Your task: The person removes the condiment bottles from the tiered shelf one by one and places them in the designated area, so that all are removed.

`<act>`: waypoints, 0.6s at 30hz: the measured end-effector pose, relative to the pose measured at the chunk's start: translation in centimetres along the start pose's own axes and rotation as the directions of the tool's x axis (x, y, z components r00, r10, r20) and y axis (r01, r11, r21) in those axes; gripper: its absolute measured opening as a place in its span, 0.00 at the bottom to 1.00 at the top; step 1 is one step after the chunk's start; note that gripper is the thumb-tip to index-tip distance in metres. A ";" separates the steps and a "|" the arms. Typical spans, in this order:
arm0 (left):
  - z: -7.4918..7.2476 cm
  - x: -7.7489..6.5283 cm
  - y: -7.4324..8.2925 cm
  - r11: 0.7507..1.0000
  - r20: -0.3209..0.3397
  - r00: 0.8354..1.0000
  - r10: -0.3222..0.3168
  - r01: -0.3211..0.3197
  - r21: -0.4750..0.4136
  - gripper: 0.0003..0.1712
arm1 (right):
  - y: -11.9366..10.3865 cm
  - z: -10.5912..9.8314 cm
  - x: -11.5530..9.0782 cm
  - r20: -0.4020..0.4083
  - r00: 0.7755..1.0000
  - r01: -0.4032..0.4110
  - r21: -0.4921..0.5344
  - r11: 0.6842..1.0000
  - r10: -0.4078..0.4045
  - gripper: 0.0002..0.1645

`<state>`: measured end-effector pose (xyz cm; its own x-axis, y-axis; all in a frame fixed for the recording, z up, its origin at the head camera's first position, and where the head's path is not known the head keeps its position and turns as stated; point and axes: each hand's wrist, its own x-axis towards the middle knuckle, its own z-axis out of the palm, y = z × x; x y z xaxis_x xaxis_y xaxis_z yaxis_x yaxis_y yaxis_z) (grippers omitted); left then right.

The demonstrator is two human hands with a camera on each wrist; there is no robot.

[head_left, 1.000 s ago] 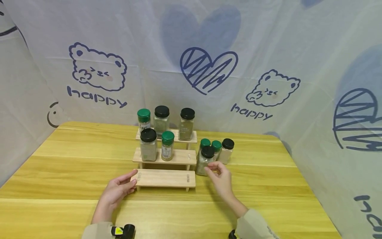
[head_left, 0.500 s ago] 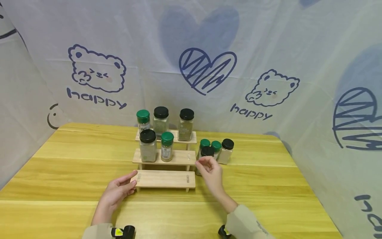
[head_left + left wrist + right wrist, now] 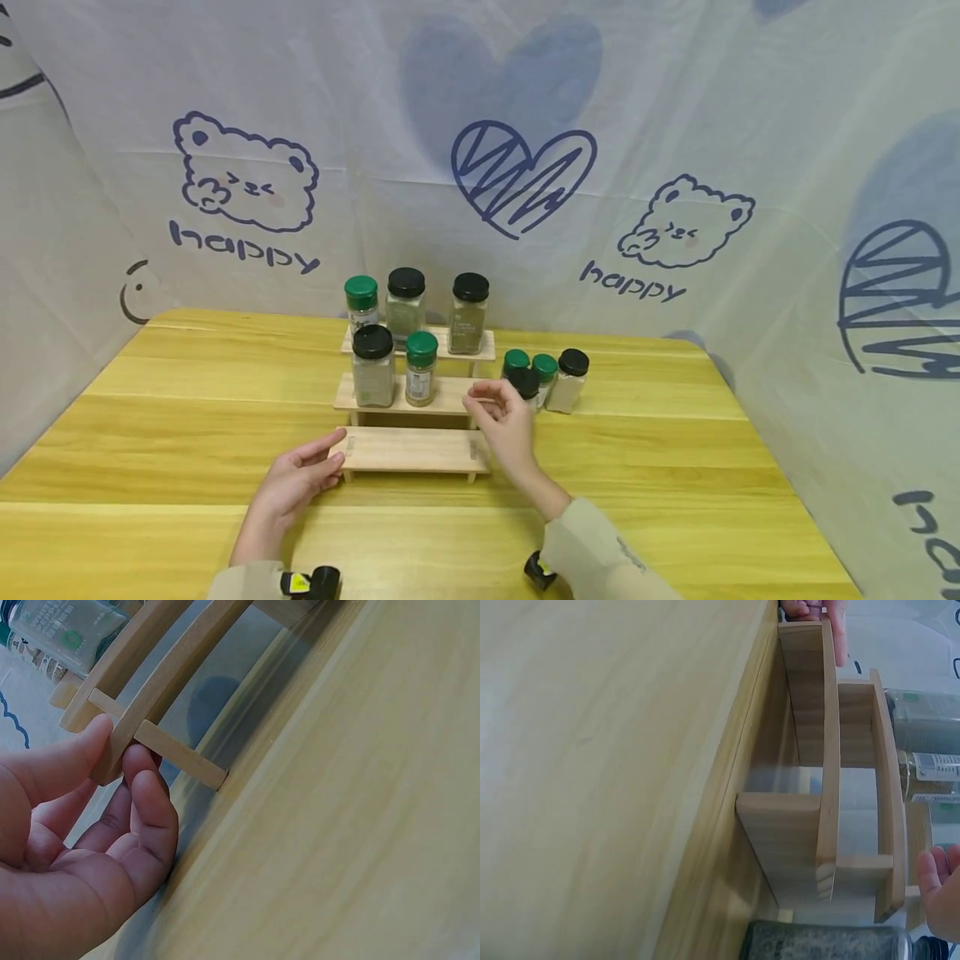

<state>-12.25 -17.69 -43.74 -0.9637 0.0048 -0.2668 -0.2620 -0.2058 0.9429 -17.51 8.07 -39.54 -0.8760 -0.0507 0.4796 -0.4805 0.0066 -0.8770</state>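
Observation:
A three-step wooden spice rack stands on the table. My left hand pinches the left end of its lowest step; in the left wrist view the thumb lies on the step's edge with fingers curled beneath. My right hand, its fingers loosely bent and holding nothing, hovers at the right end of the middle step. On that step are a black-capped spice jar and a green-capped one. Another black-capped jar stands beside the rack, partly hidden behind my right hand in the head view.
The top step carries a green-capped jar and two black-capped jars, one at its right. Right of the rack, two green-capped jars and a pale black-capped jar stand on the table. A printed curtain hangs behind.
My right hand has moved left, from in front of the black-capped jar beside the rack to the middle step's right end. The left hand and the jars have stayed put.

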 end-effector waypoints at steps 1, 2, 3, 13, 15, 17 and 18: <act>0.0 0.0 0.0 1.000 0.000 1.000 -0.001 0.001 0.002 0.29 | -0.1 0.2 0.1 0.004 1.000 -0.008 0.000 1.000 0.008 0.11; 0.0 0.0 0.0 1.000 0.006 1.000 0.000 0.000 0.006 0.29 | -0.4 0.4 0.1 0.008 1.000 -0.010 -0.002 1.000 0.010 0.12; 0.0 0.0 0.1 1.000 0.007 1.000 -0.001 0.001 0.008 0.29 | -0.7 0.7 0.2 0.012 1.000 -0.009 0.001 1.000 0.009 0.12; 0.1 0.0 0.2 1.000 0.021 1.000 0.004 -0.005 0.013 0.30 | -2.9 2.5 1.2 0.036 0.998 -0.044 0.021 0.999 0.044 0.20; 0.1 0.0 0.2 1.000 0.018 1.000 0.004 -0.005 0.008 0.30 | -3.0 2.8 1.4 0.044 0.998 -0.050 0.017 0.999 0.049 0.22; 0.0 0.0 0.1 1.000 0.021 1.000 0.007 -0.007 0.005 0.29 | -2.9 3.0 1.6 0.057 0.997 -0.051 0.021 0.998 0.050 0.23; 0.0 0.0 0.1 1.000 0.023 1.000 0.008 -0.008 0.004 0.29 | -2.8 3.1 1.7 0.062 0.997 -0.051 0.025 0.998 0.050 0.24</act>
<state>-12.32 -17.69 -43.63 -0.9668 0.0252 -0.2545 -0.2542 -0.2017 0.9459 -17.48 4.86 -36.34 -0.8946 -0.1121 0.4325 -0.4335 -0.0162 -0.9010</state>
